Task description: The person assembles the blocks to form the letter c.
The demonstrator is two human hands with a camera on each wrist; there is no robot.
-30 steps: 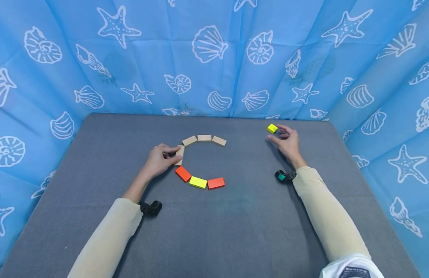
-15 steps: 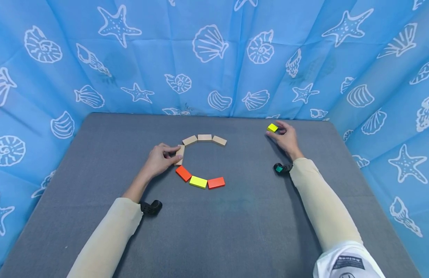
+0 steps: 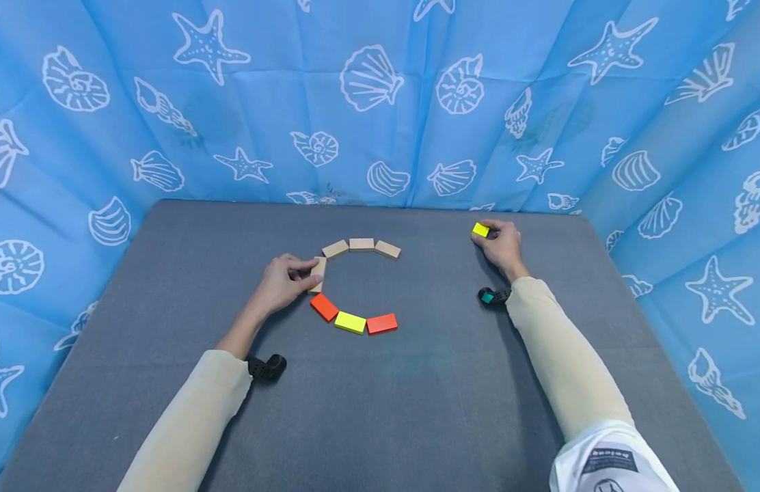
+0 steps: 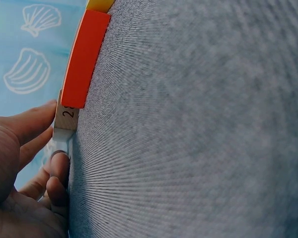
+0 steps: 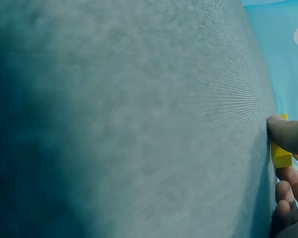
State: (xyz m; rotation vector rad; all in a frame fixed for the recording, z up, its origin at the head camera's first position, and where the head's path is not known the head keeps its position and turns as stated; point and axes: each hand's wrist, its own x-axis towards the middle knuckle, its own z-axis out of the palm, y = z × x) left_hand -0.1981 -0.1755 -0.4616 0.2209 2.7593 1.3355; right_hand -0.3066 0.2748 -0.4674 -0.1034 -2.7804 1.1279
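Thumb and fingers of my left hand [image 3: 285, 281] hold a plain wooden block [image 3: 318, 275], the leftmost piece of a curved row lying on the grey table. Printed digits show on that block's end [image 4: 68, 115] in the left wrist view. Just below it lies an orange-red block [image 3: 324, 307], followed by a yellow block [image 3: 350, 322] and another orange-red block [image 3: 382, 324]. Three more plain wooden blocks [image 3: 361, 244] form the far side of the curve. At the back right, my right hand [image 3: 504, 247] pinches a separate yellow block [image 3: 480, 229] between thumb and fingers, partly covering it.
The grey table [image 3: 380, 417] extends under both arms. A blue curtain [image 3: 380, 109] with white shell and starfish prints hangs behind its far edge and at both sides. Black wrist cameras [image 3: 267, 367] sit below each hand.
My right hand has closed its thumb and fingers on the yellow block, which has shifted slightly nearer. The left hand and the curved row have stayed put.
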